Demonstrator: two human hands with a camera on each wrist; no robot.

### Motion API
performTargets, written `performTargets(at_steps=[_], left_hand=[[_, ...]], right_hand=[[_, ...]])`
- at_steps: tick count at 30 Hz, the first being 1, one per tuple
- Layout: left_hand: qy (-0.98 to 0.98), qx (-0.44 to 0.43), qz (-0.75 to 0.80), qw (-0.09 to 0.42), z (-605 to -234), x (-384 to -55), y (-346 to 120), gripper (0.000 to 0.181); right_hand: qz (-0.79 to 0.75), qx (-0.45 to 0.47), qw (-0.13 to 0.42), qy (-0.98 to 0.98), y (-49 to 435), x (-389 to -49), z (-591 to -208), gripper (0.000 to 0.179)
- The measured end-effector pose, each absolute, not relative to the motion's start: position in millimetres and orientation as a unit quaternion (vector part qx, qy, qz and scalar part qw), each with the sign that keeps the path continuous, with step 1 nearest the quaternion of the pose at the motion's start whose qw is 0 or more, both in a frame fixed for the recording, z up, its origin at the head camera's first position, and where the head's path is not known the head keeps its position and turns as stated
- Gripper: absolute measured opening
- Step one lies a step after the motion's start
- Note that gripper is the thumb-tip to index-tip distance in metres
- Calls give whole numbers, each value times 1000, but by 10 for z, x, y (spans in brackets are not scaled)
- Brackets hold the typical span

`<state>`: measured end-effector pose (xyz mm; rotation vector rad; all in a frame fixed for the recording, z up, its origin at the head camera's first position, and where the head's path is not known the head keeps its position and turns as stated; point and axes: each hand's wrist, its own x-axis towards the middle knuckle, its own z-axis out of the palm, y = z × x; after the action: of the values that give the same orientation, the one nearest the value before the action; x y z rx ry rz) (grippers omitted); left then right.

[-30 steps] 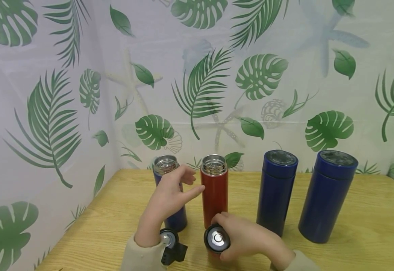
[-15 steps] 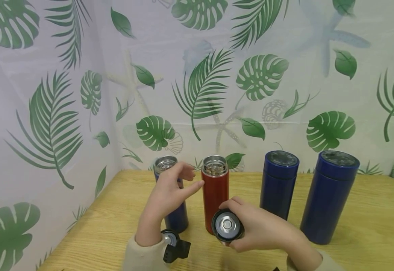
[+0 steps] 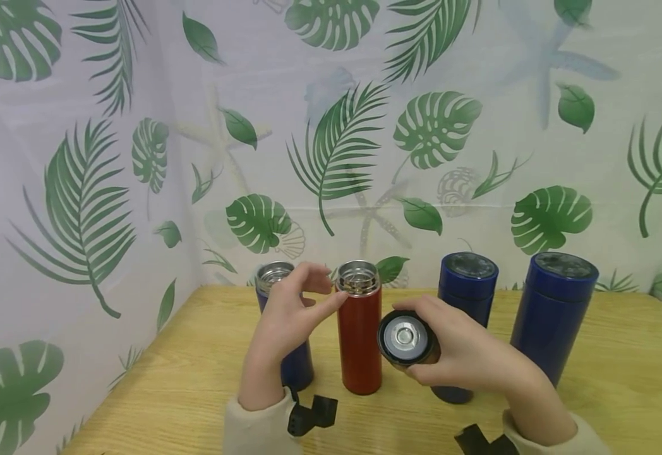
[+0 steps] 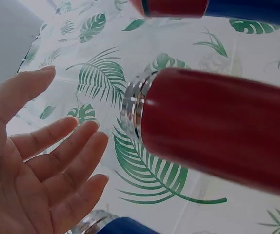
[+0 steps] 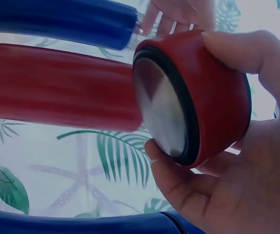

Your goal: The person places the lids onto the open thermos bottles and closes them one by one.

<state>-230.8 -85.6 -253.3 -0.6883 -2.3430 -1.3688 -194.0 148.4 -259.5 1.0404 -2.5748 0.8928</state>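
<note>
Table, yellowish and wood-grained, runs back to a white sheet printed with green leaves, which turns a corner at left. On the table we see an open red flask between an open blue flask and two capped blue flasks. The right hand grips a red lid, held up beside the red flask; the left hand, fingers relaxed, hovers near that flask's neck.

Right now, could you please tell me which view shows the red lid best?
The right wrist view: the red lid appears large, its red wall and shiny disc visible. The head view mainly shows its silver-centred underside; the left wrist view, probably only a cropped red part at top.
</note>
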Motion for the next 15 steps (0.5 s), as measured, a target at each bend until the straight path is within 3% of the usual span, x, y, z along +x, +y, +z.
performTargets(at_steps=[8, 15], left_hand=[[-814, -243, -502, 166, -2539, -2322, -767, 35], [-812, -225, -504, 191, -2532, -2325, -714, 36]], right_hand=[[340, 321, 135, -873, 1558, -1946, -2517, 65], [395, 270, 140, -867, 1619, -1943, -2497, 73]])
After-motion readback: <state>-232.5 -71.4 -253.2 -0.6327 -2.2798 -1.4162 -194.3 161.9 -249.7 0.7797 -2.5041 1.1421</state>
